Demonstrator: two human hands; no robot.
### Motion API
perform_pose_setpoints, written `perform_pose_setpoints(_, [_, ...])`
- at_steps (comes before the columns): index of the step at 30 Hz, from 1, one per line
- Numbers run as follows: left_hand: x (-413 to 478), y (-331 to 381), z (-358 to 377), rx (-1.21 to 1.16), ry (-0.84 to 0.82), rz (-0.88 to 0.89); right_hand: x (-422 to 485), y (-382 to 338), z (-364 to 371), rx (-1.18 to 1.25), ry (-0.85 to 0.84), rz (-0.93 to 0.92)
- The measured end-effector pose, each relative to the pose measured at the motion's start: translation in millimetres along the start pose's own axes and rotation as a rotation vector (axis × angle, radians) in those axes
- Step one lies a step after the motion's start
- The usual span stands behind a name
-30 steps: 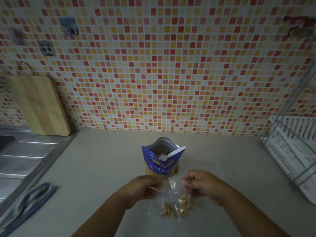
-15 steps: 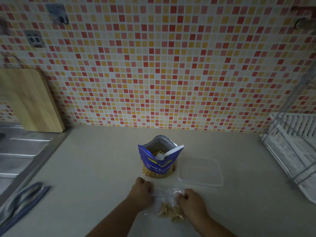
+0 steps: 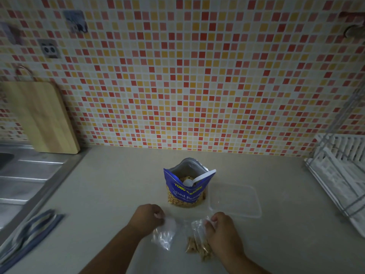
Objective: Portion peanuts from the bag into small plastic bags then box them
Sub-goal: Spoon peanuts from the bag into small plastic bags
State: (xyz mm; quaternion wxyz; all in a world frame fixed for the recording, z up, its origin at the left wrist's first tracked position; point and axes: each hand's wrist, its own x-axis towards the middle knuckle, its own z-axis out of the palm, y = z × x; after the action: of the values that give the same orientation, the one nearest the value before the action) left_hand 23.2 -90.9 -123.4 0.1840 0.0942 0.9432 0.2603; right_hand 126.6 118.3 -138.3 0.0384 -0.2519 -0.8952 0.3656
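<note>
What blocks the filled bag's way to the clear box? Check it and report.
Nothing visible does. The filled small bag lies on the counter under the right hand. The clear plastic box sits open just beyond it, right of the peanut bag, with bare counter between.

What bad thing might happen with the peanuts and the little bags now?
The filled small bag lies on the counter under the right hand; if its top isn't sealed, nuts might spill. The tall peanut bag stands open with a spoon in it, close to both hands, so a bump could tip it.
</note>
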Motion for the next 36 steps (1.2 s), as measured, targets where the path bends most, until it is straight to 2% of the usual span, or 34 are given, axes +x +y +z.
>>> perform_pose_setpoints(6, [-4.7,5.3,-11.3,0.013,-0.022,-0.006,-6.7,-8.9,2.5,-0.054,-0.017,-0.030])
perform_pose_setpoints(11, [-9.2,8.7,-26.5,-0.033,0.066,0.039,-10.0,-13.6,-8.5,-0.031,-0.037,-0.046])
perform_pose_setpoints(13, [-14.3,14.9,-32.8,-0.184,0.063,0.064,-10.1,-20.4,-12.9,0.040,-0.039,-0.115])
perform_pose_setpoints(16, [-27.6,35.3,-38.7,-0.292,-0.056,0.144,-12.8,-41.6,-22.2,0.271,-0.129,-0.240])
perform_pose_setpoints(18, [-33.1,50.2,-40.0,-0.340,-0.094,0.204,-13.9,-59.5,-32.0,0.399,-0.220,-0.270])
perform_pose_setpoints(21, [-36.3,69.1,-44.7,-0.438,-0.050,0.271,-9.8,-82.1,-49.9,0.483,-0.239,-0.258])
perform_pose_setpoints(25, [-39.5,89.2,-54.3,-0.220,0.186,0.419,-4.7,-99.7,-74.1,0.616,-0.255,-0.117])
perform_pose_setpoints(29, [-40.9,100.8,-55.8,0.085,0.311,0.579,-1.2,-106.1,-83.0,0.555,-0.271,-0.078])
perform_pose_setpoints(32, [-39.0,103.7,-53.7,0.099,0.342,0.592,1.6,-108.0,-86.7,0.525,-0.240,-0.089])
perform_pose_setpoints(36, [-40.5,106.2,-58.5,-0.014,0.348,0.576,3.4,-106.5,-91.0,0.470,-0.178,-0.142])
